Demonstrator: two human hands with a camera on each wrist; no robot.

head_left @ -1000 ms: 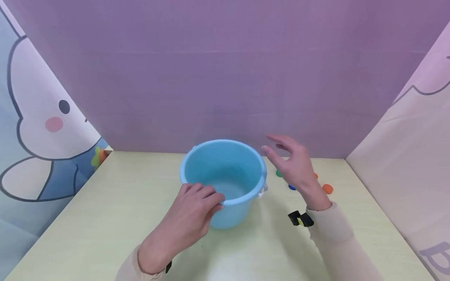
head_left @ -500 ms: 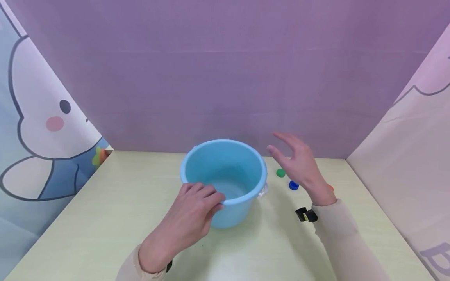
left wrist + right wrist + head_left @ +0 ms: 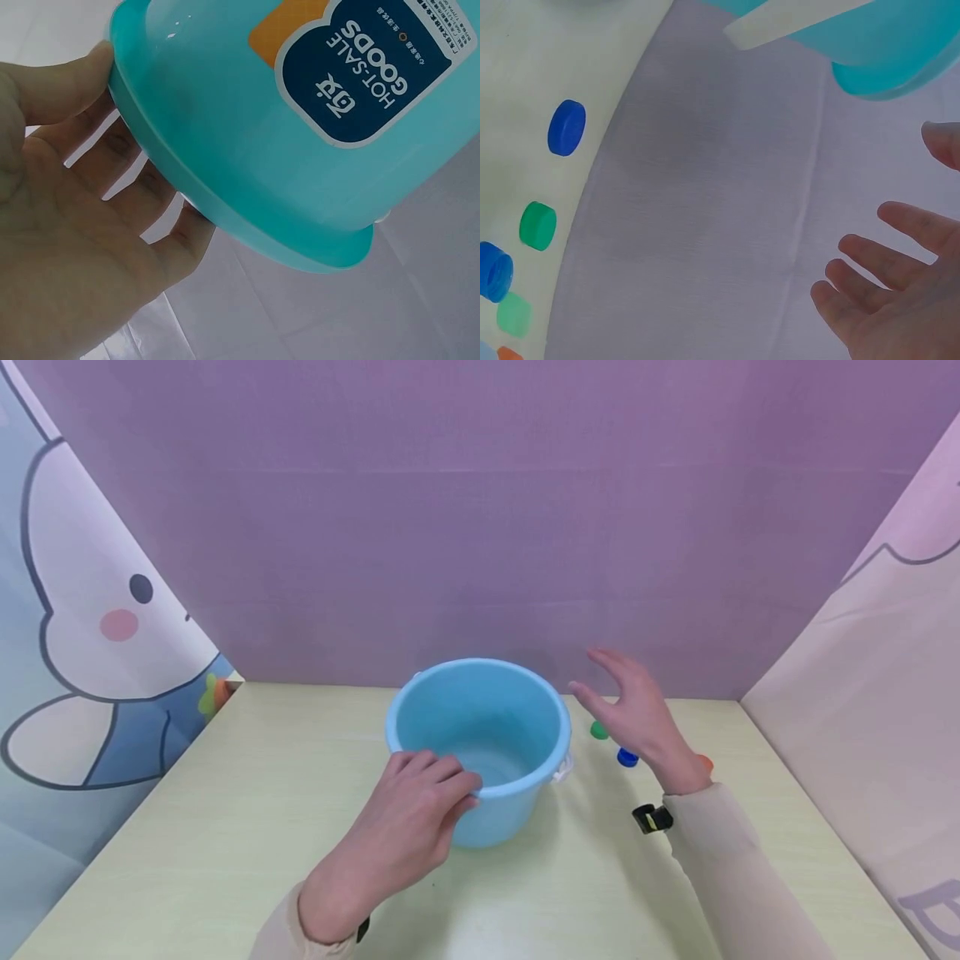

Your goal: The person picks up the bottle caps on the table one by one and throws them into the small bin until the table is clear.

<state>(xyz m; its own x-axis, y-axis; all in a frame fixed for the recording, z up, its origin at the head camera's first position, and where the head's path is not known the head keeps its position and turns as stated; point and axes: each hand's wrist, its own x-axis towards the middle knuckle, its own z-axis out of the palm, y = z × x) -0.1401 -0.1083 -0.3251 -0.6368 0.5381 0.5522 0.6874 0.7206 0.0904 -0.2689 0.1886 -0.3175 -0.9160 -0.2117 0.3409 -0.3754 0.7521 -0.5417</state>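
Observation:
A light blue bucket (image 3: 491,822) stands upright on the table, and the part of its inside that shows holds nothing. My left hand (image 3: 405,827) grips its near rim, thumb outside and fingers over the edge. The left wrist view shows that grip close up, beside a dark blue label (image 3: 360,75) on the bucket wall. To the right of the bucket my right hand (image 3: 633,710) hovers with fingers spread and nothing in it. Below it lie a green bottle cap (image 3: 599,730) and a blue bottle cap (image 3: 627,757); an orange cap (image 3: 706,764) is partly hidden by the wrist.
The right wrist view shows several caps, among them a blue cap (image 3: 567,127) and a green cap (image 3: 538,225), near the table edge. A white handle (image 3: 795,21) hangs on the bucket's side. Purple cloth (image 3: 480,527) rises behind the table (image 3: 300,735).
My right hand has shifted right, away from the bucket, then dipped slightly. The green and blue caps show more fully, and the orange cap is now partly covered. My left hand keeps its grip.

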